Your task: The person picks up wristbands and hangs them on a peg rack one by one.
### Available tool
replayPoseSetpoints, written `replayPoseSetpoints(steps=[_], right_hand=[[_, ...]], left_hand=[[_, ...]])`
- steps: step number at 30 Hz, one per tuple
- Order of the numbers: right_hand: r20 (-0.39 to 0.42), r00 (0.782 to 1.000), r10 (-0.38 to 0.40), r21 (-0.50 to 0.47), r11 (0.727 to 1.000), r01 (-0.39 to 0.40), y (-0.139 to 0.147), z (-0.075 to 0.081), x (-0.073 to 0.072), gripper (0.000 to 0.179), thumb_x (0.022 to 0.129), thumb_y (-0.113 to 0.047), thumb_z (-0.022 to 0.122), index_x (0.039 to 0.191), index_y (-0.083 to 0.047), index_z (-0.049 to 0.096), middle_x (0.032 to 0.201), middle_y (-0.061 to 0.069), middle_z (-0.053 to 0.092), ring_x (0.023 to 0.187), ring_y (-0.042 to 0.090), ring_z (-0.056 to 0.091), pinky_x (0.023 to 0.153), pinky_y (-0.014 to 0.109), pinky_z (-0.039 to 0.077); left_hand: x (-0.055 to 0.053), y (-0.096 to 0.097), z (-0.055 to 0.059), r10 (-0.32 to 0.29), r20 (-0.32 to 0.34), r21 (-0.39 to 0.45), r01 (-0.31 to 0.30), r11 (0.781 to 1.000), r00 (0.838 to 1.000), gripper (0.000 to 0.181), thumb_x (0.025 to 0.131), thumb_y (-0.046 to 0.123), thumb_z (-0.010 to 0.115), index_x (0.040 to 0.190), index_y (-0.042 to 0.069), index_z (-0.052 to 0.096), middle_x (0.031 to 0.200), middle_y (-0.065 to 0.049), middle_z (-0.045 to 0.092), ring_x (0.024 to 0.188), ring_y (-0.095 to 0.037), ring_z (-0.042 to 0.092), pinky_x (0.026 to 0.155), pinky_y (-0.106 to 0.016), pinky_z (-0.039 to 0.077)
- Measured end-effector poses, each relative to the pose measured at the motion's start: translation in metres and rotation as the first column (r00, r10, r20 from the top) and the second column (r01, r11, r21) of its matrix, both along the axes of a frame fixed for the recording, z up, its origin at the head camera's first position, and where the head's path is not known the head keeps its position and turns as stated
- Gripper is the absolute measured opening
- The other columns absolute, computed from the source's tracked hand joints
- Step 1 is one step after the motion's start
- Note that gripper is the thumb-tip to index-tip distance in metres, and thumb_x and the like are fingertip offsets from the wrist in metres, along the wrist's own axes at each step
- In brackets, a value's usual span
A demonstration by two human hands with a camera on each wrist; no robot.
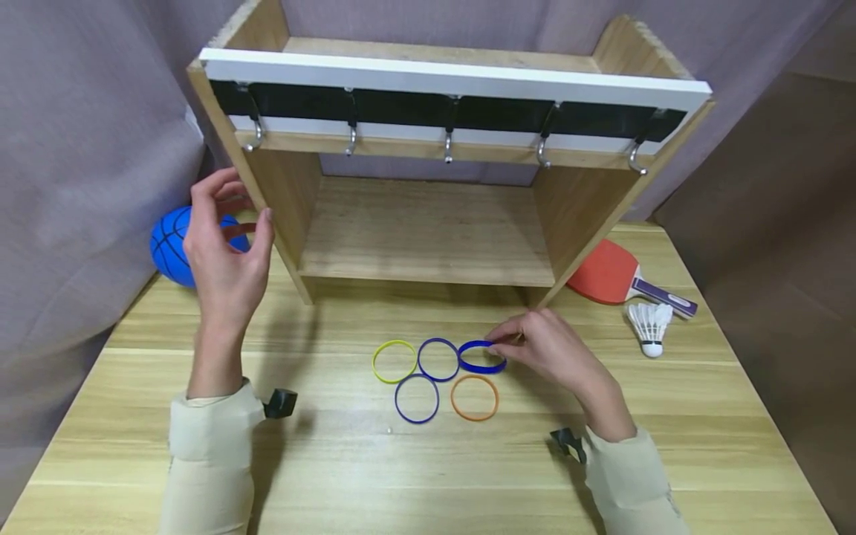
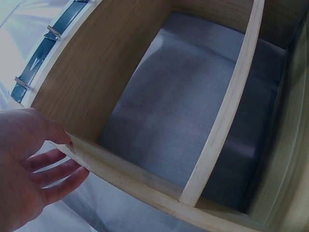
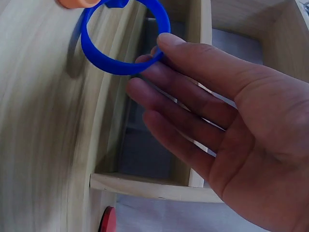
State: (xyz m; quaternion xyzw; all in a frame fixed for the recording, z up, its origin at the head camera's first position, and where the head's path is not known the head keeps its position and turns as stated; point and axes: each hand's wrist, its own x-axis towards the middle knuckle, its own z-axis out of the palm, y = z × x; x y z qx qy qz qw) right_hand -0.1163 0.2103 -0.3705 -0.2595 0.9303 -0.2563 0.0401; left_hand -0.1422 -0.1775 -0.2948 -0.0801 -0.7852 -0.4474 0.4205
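A wooden shelf unit [image 1: 428, 230] with a row of metal hooks [image 1: 449, 148] along its white-and-black top rail stands on the table. My left hand [image 1: 230, 245] holds its left side panel [image 2: 130, 176], thumb at the front edge and the other fingers on the outer face. Between thumb and index finger, my right hand [image 1: 545, 345] pinches the edge of a blue wristband [image 3: 112, 65], which is tilted up. Close by on the table lie a yellow wristband [image 1: 374, 369], an orange wristband [image 1: 497, 402] and two thin dark blue wristbands, one in the upper row [image 1: 420, 366] and one lower [image 1: 397, 409].
Left of the shelf sits a blue ball [image 1: 175, 249] with black lines. A red paddle [image 1: 605, 273] with a purple handle and a white shuttlecock [image 1: 650, 325] lie to its right. Grey cloth [image 1: 87, 134] hangs behind and to the left.
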Motion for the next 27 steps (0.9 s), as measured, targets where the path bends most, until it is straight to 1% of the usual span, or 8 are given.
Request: replayPoseSetpoints(steps=[6,11,14,17,19,21,24,27], right_hand=[[-0.006,1.0,-0.014,-0.059,0.998,0.013,-0.001,0.008,0.003,0.013,0.082,-0.02,0.081,0.094,-0.018,0.079,0.086,-0.013,0.072,0.071,0.005,0.063,0.058,0.025,0.051],[-0.01,0.999,-0.035,-0.182,0.983,0.032,-0.008,0.012,0.005,0.015,0.084,-0.02,0.079,0.098,-0.02,0.078,0.087,-0.014,0.071,0.075,0.006,0.065,0.062,0.028,0.055],[0.026,0.999,-0.04,-0.298,0.953,0.046,-0.023,0.014,0.004,0.015,0.084,-0.022,0.079,0.1,-0.022,0.078,0.089,-0.013,0.072,0.073,0.012,0.066,0.06,0.028,0.056],[0.095,0.995,-0.034,-0.434,0.898,0.072,-0.049,0.023,0.002,0.016,0.084,-0.025,0.079,0.1,-0.022,0.078,0.09,-0.011,0.073,0.065,0.017,0.064,0.052,0.024,0.051],[0.164,0.986,-0.008,-0.546,0.832,0.097,-0.073,0.038,0.001,0.017,0.085,-0.021,0.078,0.101,-0.016,0.078,0.092,-0.005,0.074,0.064,0.02,0.065,0.052,0.026,0.053],[0.213,0.976,0.041,-0.662,0.741,0.113,-0.099,0.056,-0.001,0.018,0.086,-0.014,0.077,0.102,-0.007,0.076,0.093,0.003,0.074,0.067,0.023,0.066,0.056,0.03,0.056],[0.24,0.96,0.147,-0.82,0.56,0.119,-0.138,0.083,-0.005,0.021,0.086,-0.002,0.074,0.105,0.004,0.072,0.096,0.015,0.072,0.079,0.032,0.069,0.068,0.043,0.06],[0.193,0.954,0.231,-0.915,0.393,0.09,-0.17,0.098,-0.014,0.021,0.086,0.0,0.073,0.107,0.004,0.072,0.099,0.017,0.072,0.086,0.035,0.069,0.071,0.048,0.059]], left_hand=[[0.002,0.0,0.002,0.01,0.008,0.008,-0.01,1.0,1.0,0.042,0.09,0.0,0.067,0.129,0.005,0.054,0.118,-0.008,0.063,0.1,-0.018,0.062,0.074,-0.018,0.054],[0.006,0.004,0.006,-0.012,-0.012,-0.01,0.012,1.0,1.0,0.041,0.09,-0.001,0.066,0.129,0.001,0.053,0.117,-0.013,0.062,0.1,-0.022,0.062,0.074,-0.017,0.053],[0.009,0.006,0.008,-0.024,-0.023,-0.019,0.023,1.0,0.999,0.041,0.09,-0.003,0.066,0.129,-0.002,0.052,0.116,-0.017,0.062,0.099,-0.024,0.063,0.075,-0.017,0.054],[0.01,0.007,0.01,-0.022,-0.025,-0.014,0.022,1.0,0.999,0.04,0.09,-0.004,0.065,0.128,-0.004,0.052,0.115,-0.017,0.062,0.099,-0.024,0.063,0.074,-0.016,0.054],[0.01,0.007,0.011,-0.02,-0.018,0.008,0.02,1.0,1.0,0.04,0.089,-0.004,0.066,0.127,-0.003,0.053,0.114,-0.015,0.062,0.098,-0.023,0.063,0.074,-0.015,0.053],[0.009,0.007,0.011,-0.019,-0.021,0.004,0.019,1.0,1.0,0.04,0.089,-0.005,0.065,0.127,-0.004,0.053,0.114,-0.016,0.062,0.098,-0.024,0.063,0.073,-0.016,0.053],[0.01,0.007,0.011,-0.024,-0.018,0.024,0.024,0.999,1.0,0.04,0.088,-0.006,0.066,0.126,-0.004,0.054,0.113,-0.016,0.063,0.098,-0.024,0.063,0.073,-0.016,0.054],[0.01,0.007,0.011,-0.03,-0.025,0.026,0.031,0.999,0.999,0.04,0.088,-0.006,0.066,0.126,-0.005,0.053,0.113,-0.017,0.063,0.098,-0.025,0.063,0.074,-0.017,0.054]])
